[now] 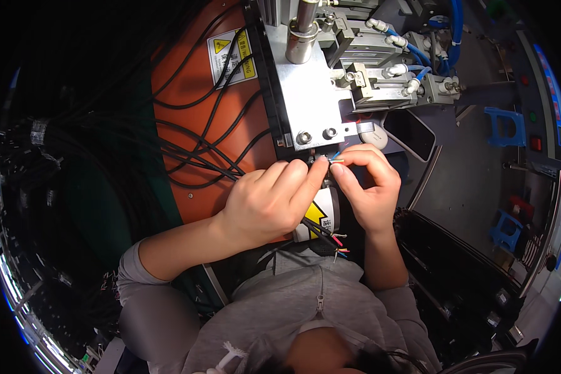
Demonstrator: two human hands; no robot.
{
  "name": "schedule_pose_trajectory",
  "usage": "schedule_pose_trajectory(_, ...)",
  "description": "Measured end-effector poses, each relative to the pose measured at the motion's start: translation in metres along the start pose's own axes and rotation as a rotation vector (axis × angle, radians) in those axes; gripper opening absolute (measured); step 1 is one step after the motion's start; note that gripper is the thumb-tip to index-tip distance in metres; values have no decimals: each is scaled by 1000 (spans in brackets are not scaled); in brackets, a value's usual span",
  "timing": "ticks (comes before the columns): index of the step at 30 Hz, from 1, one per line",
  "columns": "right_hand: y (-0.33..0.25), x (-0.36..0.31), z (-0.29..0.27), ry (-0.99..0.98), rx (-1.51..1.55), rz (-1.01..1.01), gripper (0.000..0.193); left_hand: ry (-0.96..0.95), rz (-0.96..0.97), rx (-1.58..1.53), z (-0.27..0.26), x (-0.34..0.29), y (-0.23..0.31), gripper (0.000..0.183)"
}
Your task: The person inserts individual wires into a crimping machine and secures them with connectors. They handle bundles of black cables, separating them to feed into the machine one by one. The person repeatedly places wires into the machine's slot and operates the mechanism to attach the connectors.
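My left hand (269,194) is closed, its thumb and index finger pinching near the stripped end of a black cable. From that end thin coloured wires (337,160) fan out, a blue and a whitish one among them. My right hand (371,184) pinches these wires between thumb and index fingertip. Both hands meet just below the front edge of a bright metal plate (308,93) on a machine. Below my left hand, more black cables (318,232) end in bare coloured wires. How the cable passes inside my left hand is hidden.
Several black cables (215,118) run across the orange-red surface (184,146) from a large bundle at left. Pneumatic cylinders with blue hoses (411,47) stand at back right. A phone (410,134) and a white rounded case (374,136) lie beside the plate. Blue stools (505,126) stand on the floor.
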State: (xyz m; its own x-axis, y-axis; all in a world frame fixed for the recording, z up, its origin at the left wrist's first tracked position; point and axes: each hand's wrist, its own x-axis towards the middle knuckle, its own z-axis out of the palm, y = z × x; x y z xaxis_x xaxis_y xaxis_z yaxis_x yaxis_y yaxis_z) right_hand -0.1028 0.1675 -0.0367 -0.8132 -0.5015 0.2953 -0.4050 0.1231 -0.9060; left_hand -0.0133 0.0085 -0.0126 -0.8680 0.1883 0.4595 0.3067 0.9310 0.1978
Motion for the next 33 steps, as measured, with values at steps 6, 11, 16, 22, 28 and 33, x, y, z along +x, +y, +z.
schedule_pose_trajectory(6,-3,3,-12,-146,232,162,10,60,52,-70,2,-2,-5,37)
schedule_pose_trajectory(11,3,0,-13,-139,287,219,9,105,134,-5,4,-1,-5,35)
schedule_pose_trajectory(16,6,3,-1,-45,-147,-27,6,-24,62,38,4,0,-2,34)
schedule_pose_trajectory(22,2,0,3,-70,-255,-58,6,-108,3,100,-2,2,6,33)
schedule_pose_trajectory(28,15,-1,12,20,-120,-7,7,-84,-12,79,1,2,4,32)
schedule_pose_trajectory(33,30,-10,16,-32,574,527,7,-23,10,41,4,3,-3,31)
